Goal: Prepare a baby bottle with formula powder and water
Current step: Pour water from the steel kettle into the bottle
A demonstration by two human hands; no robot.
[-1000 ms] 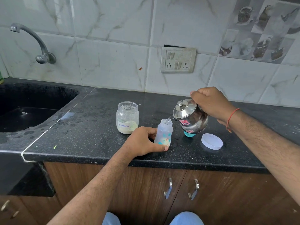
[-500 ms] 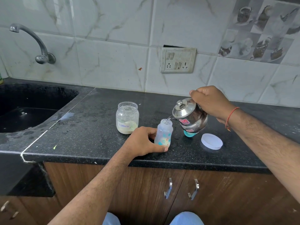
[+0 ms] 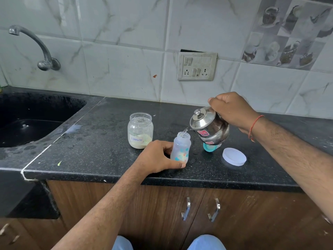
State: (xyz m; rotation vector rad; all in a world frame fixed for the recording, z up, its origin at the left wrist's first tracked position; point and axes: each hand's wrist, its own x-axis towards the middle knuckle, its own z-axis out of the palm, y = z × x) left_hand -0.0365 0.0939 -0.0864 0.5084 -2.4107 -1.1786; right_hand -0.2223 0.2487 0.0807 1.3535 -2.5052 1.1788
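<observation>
Little has moved: the kettle [image 3: 210,128] stays tipped, its water thread now entering the bottle [image 3: 180,150]. Nearest, the left hand [image 3: 158,156] grasps the bottle on the counter [image 3: 90,150]. At two o'clock the right hand [image 3: 231,110] clenches the kettle's handle. The formula jar [image 3: 140,130] stands open at ten. Filling looks underway.

Black granite counter [image 3: 100,156], formula jar [image 3: 140,132], baby bottle [image 3: 180,148], white lid [image 3: 234,156]

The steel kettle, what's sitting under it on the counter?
Under the tilted steel kettle, held by the right hand, a teal bottle cap shows on the countertop. The kettle covers the cap's upper part.
</observation>
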